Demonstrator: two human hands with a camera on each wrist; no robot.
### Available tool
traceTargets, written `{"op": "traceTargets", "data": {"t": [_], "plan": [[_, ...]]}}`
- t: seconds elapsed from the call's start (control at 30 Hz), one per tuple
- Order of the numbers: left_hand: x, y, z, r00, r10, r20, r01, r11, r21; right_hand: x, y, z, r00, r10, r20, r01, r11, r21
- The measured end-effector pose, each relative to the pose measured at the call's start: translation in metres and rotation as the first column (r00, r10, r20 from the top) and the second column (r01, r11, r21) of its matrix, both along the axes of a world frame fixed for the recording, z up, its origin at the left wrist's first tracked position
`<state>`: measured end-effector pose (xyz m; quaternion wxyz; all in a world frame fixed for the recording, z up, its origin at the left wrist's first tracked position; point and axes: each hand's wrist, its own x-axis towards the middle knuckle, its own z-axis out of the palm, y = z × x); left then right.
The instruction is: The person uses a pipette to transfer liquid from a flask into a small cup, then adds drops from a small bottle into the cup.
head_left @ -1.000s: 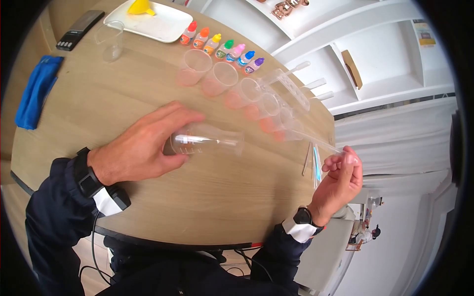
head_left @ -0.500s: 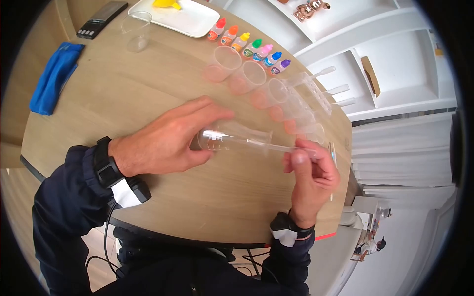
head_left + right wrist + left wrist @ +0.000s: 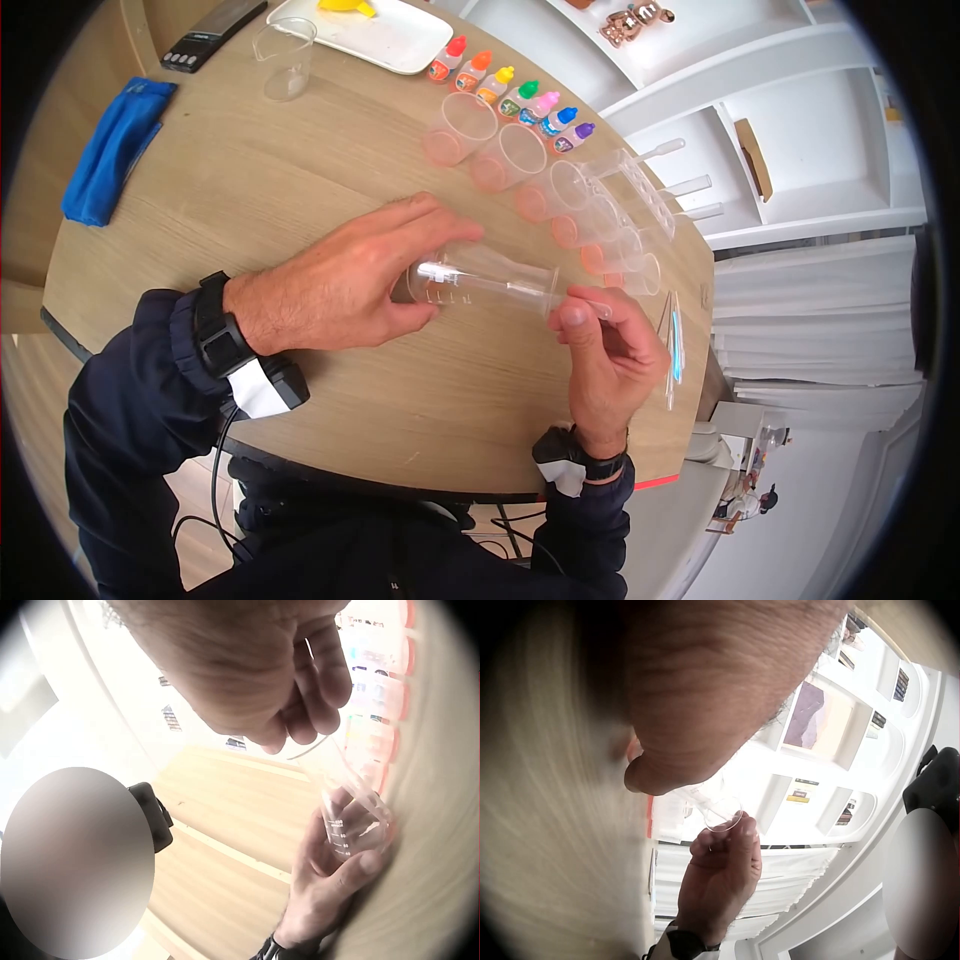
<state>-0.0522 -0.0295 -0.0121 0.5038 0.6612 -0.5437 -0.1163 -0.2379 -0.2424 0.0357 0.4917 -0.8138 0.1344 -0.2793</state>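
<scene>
A clear conical flask [image 3: 480, 282] with white graduations stands on the table in front of the person. The left hand [image 3: 345, 275] holds it low down, thumb and fingers around its base, as the right wrist view also shows. At the flask's mouth, the right hand [image 3: 612, 355] pinches a clear plastic pipette [image 3: 598, 309] near its bulb. Its stem runs down inside the flask, faintly visible through the glass. In the left wrist view the right fingertips [image 3: 739, 829] are right at the flask's rim.
Beyond the flask runs a row of clear plastic cups [image 3: 522, 150], with several colour-capped dropper bottles [image 3: 520, 97] behind. A rack [image 3: 648, 195] holds more pipettes; thin sticks [image 3: 676, 345] lie at right. Farther left are a beaker [image 3: 287, 60], white tray [image 3: 400, 45], scale [image 3: 212, 38] and blue cloth [image 3: 115, 150].
The right hand has come left from beside the cups to the flask's mouth, and the pipette stem has entered the flask. The left hand keeps its hold; the head view has shifted.
</scene>
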Motion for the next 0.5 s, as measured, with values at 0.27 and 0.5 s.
{"op": "traceTargets", "data": {"t": [0.27, 0.5], "plan": [[0.0003, 0.0005, 0.0008, 1.0, 0.001, -0.005, -0.001, 1.0, 0.024, -0.0007, -0.0006, 0.0006, 1.0, 0.022, -0.014, -0.021, 0.998, 0.057], [0.0002, 0.0002, 0.0008, 1.0, 0.004, 0.006, -0.004, 1.0, 0.021, -0.0011, -0.0019, 0.0008, 0.999, 0.037, -0.017, -0.035, 0.995, 0.095]]}}
